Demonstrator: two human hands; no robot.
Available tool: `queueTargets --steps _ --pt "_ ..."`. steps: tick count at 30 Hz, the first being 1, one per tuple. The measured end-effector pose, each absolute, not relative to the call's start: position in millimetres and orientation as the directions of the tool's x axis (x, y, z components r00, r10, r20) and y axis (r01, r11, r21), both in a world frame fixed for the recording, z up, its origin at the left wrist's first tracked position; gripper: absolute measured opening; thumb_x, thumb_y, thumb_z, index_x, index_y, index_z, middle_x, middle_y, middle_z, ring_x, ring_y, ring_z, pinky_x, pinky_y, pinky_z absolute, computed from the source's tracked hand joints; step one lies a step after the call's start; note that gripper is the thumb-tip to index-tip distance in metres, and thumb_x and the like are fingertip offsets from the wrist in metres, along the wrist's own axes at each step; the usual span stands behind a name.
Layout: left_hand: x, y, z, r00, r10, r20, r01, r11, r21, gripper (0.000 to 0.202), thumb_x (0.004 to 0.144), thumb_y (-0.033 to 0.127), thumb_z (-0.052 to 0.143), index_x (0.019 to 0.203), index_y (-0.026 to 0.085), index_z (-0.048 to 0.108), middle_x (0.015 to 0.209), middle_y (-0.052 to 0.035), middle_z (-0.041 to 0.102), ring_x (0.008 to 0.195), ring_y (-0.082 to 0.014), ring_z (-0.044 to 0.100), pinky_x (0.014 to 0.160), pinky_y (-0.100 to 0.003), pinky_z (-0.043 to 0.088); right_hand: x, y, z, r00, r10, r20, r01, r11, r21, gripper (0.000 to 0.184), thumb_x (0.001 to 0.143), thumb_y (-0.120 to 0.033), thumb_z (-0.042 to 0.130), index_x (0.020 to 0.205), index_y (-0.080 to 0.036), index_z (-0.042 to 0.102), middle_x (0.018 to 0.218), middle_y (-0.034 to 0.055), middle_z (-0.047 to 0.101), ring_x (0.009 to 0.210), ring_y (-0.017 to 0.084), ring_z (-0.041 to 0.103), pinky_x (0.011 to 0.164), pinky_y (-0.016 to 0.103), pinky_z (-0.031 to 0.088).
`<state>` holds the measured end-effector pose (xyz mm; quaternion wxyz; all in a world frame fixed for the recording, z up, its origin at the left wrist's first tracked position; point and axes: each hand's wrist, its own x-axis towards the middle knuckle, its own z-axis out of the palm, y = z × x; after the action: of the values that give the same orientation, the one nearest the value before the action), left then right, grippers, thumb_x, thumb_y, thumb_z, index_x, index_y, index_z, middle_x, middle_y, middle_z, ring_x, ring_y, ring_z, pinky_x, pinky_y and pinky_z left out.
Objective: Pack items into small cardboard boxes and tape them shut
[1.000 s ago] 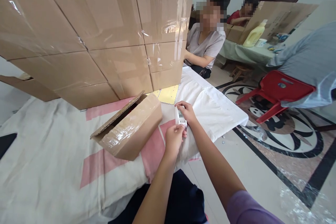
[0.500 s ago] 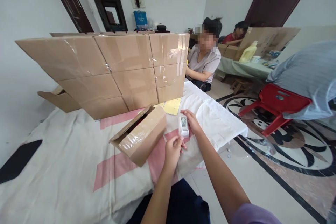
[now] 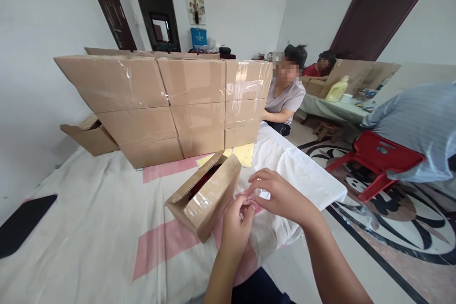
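My left hand [image 3: 238, 221] is closed in a pinch low over the table's near right side. Its fingertips meet those of my right hand [image 3: 281, 195], which arches over from the right with bent fingers. Something small and clear, perhaps film, shows between the fingertips; I cannot make out what it is. A patch of white [image 3: 264, 194] shows through the gap under my right fingers; its kind is unclear. Left of my hands, close to the left one, a small cardboard box [image 3: 213, 199] lies tilted with its flap partly raised and something red inside.
A wall of taped cardboard boxes [image 3: 199, 104] stands at the back of the cloth-covered table [image 3: 107, 218]. Yellow sheets [image 3: 245, 154] lie before it, and a black flat object [image 3: 26, 223] lies far left. A person [image 3: 288, 95] sits beyond; a red chair [image 3: 384, 154] stands right.
The small white device with a window, held between both hands before, is no longer plainly visible. My right hand has turned over and its fingers have come to the left fingertips. The view has shifted.
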<state>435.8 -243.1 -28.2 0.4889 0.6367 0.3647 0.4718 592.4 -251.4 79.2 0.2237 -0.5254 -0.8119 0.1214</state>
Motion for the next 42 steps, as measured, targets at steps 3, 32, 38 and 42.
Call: queueTargets --steps 3,32,38,42 --pt "429.4 -245.3 -21.5 0.267 0.949 0.166 0.018 -0.177 0.984 0.025 0.091 0.029 0.059 0.111 0.02 0.069 0.099 -0.0071 0.076 0.087 -0.0206 0.071 0.074 -0.029 0.053 577.7 -256.8 90.3 -0.371 0.901 0.225 0.82 0.431 -0.375 0.017 0.096 -0.015 0.055 0.084 -0.023 0.065 0.1 0.0052 0.066 0.107 0.026 0.055 0.091 0.044 0.047" --pt "326.0 -220.3 -0.7 0.153 0.82 0.552 0.855 -0.39 0.342 0.044 0.097 0.045 0.051 0.13 0.021 0.066 0.141 -0.0084 0.061 0.131 -0.0362 0.056 0.115 -0.06 0.032 539.9 -163.2 96.5 -0.572 0.82 0.019 0.691 0.494 -0.528 0.023 0.104 -0.03 0.038 0.089 -0.022 0.054 0.125 0.0086 0.05 0.123 0.024 0.045 0.108 0.048 0.04" --pt "327.1 -220.7 2.7 0.185 0.818 0.545 0.883 -0.382 0.274 0.043 0.098 0.044 0.048 0.132 0.023 0.066 0.143 -0.007 0.059 0.132 -0.037 0.054 0.113 -0.061 0.033 541.4 -163.5 105.1 -0.624 0.78 0.04 0.55 0.476 -0.686 0.022 0.104 -0.035 0.042 0.093 -0.022 0.056 0.142 0.0075 0.049 0.132 0.025 0.045 0.109 0.046 0.04" --pt "326.4 -221.8 4.3 0.193 0.814 0.548 0.903 -0.366 0.226 0.039 0.098 0.044 0.049 0.128 0.029 0.069 0.143 -0.0038 0.059 0.13 -0.0363 0.056 0.108 -0.058 0.038 539.0 -147.4 85.3 -0.639 0.763 0.098 0.659 0.608 -0.443 0.023 0.103 -0.027 0.039 0.094 -0.021 0.059 0.135 0.0114 0.055 0.133 0.029 0.044 0.111 0.056 0.033"
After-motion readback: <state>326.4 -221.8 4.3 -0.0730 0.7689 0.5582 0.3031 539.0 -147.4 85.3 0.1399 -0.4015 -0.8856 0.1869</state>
